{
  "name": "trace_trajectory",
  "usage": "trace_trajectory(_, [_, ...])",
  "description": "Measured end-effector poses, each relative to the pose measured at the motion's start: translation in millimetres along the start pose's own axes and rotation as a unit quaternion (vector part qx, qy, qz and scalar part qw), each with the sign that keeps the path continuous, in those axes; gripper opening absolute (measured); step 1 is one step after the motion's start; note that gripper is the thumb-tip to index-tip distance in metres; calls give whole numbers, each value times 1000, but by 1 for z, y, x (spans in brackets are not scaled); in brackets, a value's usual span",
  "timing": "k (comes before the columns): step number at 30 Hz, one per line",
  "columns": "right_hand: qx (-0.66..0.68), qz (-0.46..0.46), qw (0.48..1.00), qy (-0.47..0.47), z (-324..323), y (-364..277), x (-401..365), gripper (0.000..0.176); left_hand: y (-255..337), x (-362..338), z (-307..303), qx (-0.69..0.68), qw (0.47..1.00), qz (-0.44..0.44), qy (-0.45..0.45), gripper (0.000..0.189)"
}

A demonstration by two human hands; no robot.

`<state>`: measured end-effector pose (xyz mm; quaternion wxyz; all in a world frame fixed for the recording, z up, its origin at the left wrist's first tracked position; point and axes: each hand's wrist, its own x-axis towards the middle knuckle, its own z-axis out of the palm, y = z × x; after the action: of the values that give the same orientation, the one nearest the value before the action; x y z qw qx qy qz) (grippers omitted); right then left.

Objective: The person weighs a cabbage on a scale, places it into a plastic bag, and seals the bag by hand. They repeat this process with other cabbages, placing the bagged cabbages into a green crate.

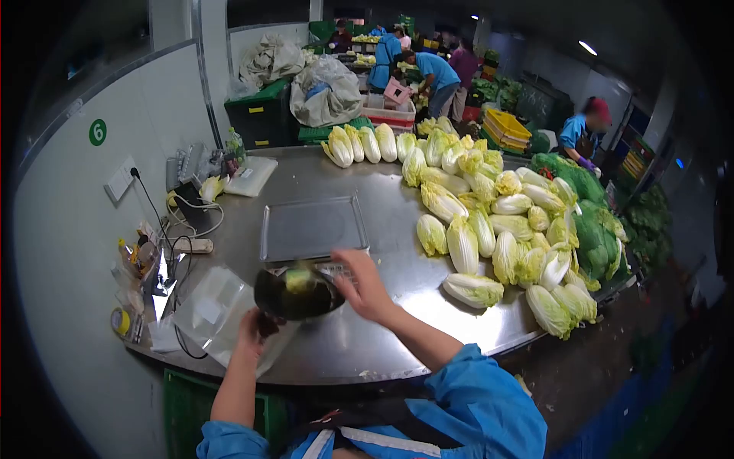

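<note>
A dark, glossy, rounded thing (306, 297) with a yellow-green patch is blurred by motion between my hands, above the front of the table. My left hand (256, 330) grips its lower left edge. At its right edge is my right hand (359, 281), fingers apart and close to the rim. Just beyond lies a square metal tray (313, 229), with a light keypad-like strip partly hidden behind the dark thing. Clear plastic bags (210, 310) lie flat beside my left hand.
Napa cabbages (462, 245) are heaped across the right of the steel table (405, 306), beside green net sacks (595, 229). Cables, a black box (191, 206) and a tape roll (120, 321) line the left wall. Several people work beyond, among crates (506, 126).
</note>
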<state>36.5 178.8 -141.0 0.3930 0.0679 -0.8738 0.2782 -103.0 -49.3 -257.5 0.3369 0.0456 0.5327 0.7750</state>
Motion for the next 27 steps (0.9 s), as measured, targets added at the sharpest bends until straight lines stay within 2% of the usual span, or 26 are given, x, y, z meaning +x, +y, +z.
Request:
trace_trajectory(1, [-11,-58,998,8,-12,-17,-2,48,-13,6,-3,-38,996,-75,17,30])
trace_trajectory(2, [-32,-89,994,-60,-13,-27,-9,49,-20,7,4,-4,996,-86,25,33])
trace_trajectory(3, [-53,-120,984,-124,-10,-32,-19,50,-17,5,13,-5,996,-83,26,33])
trace_trajectory(4, [-135,-122,957,-225,-5,-27,-27,43,-11,-1,21,35,997,-70,-5,33])
trace_trajectory(5, [-133,-121,957,-226,-8,-16,-29,43,-9,-4,26,74,995,-58,-35,34])
trace_trajectory(7, [-147,-142,943,-261,-39,9,-8,29,-8,0,30,96,994,-43,-17,35])
trace_trajectory(9, [-112,-141,984,-12,-118,-5,29,15,6,-4,39,135,989,-36,-41,34])
trace_trajectory(11, [-163,-94,974,127,-179,-32,52,14,0,-7,34,149,987,-44,-33,30])
trace_trajectory(12, [-190,-110,966,137,-179,-24,64,15,-6,-12,34,172,983,-31,-47,26])
trace_trajectory(13, [-216,-124,957,148,-172,-12,72,16,-12,-21,33,197,978,-20,-62,22])
trace_trajectory(14, [-227,-136,957,118,-151,16,75,17,-18,-32,32,218,973,-27,-69,17])
trace_trajectory(16, [-329,-103,938,34,-91,73,56,22,-43,-56,24,217,967,-54,-120,14])
trace_trajectory(17, [-353,-48,934,-8,-62,81,31,22,-52,-76,28,236,957,-94,-137,13])
trace_trajectory(18, [-284,-56,957,-18,-29,96,-4,19,-59,-99,32,260,944,-112,-167,14])
trace_trajectory(19, [-245,21,955,-166,-5,79,-32,17,-72,-116,31,284,926,-155,-197,14])
trace_trajectory(20, [-48,-59,992,-100,26,76,-72,16,-106,-128,12,281,921,-171,-208,14])
trace_trajectory(21, [-10,1,975,-222,50,49,-107,14,-130,-144,3,258,927,-165,-217,14])
trace_trajectory(22, [71,-5,969,-238,61,16,-132,21,-164,-150,-15,301,913,-170,-218,14])
trace_trajectory(23, [6,16,960,-278,63,-20,-144,41,-167,-165,-12,415,874,-142,-211,18])
trace_trajectory(24, [-7,47,961,-272,69,-40,-159,63,-176,-168,-16,538,806,-112,-221,20])
trace_trajectory(25, [-5,53,960,-275,72,-49,-170,63,-185,-175,-21,650,721,-81,-226,22])
trace_trajectory(26, [-40,120,956,-265,74,-53,-181,70,-193,-183,-27,648,721,-85,-228,22])
trace_trajectory(27, [-77,183,946,-255,74,-54,-189,77,-187,-189,-20,654,729,-68,-187,23])
